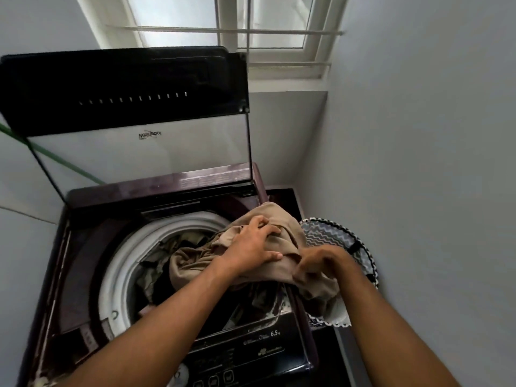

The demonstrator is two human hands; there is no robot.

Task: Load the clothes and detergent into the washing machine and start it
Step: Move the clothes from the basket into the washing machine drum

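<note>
I have both hands on a beige garment (262,244) that is bunched over the right rim of the top-loading washing machine (83,247). My left hand (251,241) lies on top of the bundle, fingers spread and bent into the cloth, thumb pressed along its near fold. My right hand (321,261) has its grip curled round the garment's right edge, pinching a fold that hangs outside the machine toward the laundry basket (349,236) with the zigzag lining.

The relation that matters: the drum (125,252) opens to the left of and below both hands, already holding dark and patterned clothes (156,269). The garment's long run goes from the drum mouth on the left, up over the rim, to the trailing end at my right hand. So the left hand is nearer the drum and, I judge, should push down and leftward while the right feeds the hanging end over the rim.

The lid (125,90) stands raised behind. The control panel (237,356) at the near edge is untouched; I see no detergent.
</note>
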